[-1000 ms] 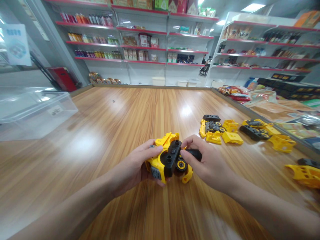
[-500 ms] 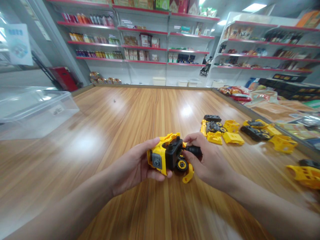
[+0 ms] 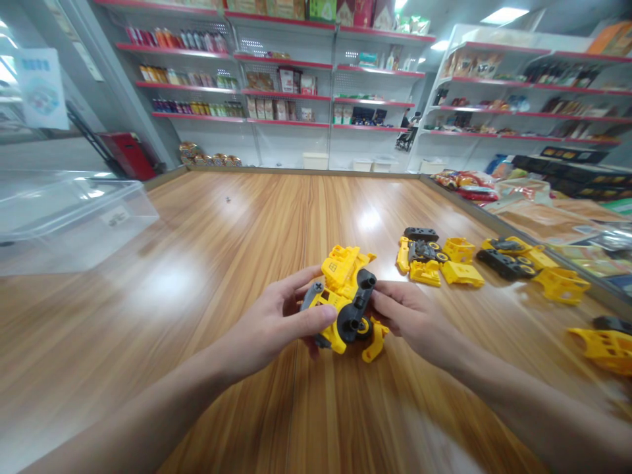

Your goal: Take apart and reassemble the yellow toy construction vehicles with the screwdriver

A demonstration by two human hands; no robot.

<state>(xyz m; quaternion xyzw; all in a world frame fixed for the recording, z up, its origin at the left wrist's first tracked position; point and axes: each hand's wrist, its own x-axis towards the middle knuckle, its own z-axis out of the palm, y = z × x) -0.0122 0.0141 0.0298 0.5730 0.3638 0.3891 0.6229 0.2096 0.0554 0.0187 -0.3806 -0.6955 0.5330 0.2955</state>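
A yellow and black toy vehicle (image 3: pixel 345 299) is held just above the wooden table (image 3: pixel 207 263), between both my hands. My left hand (image 3: pixel 276 322) grips its left side, thumb lying across the yellow body. My right hand (image 3: pixel 409 319) holds its right side, fingers closed on the black part with the yellow wheel. The toy is tilted, its yellow cab pointing up and away from me.
Loose yellow and black toy parts (image 3: pixel 434 260) lie to the right, more of them (image 3: pixel 533 266) farther right, and a yellow piece (image 3: pixel 600 345) near the edge. A clear plastic bin (image 3: pixel 64 217) stands at the left. Shop shelves line the back wall.
Both hands have turned the toy, so that its yellow cab now points up. The black piece that showed in the right hand's fingers is no longer seen apart from the toy.
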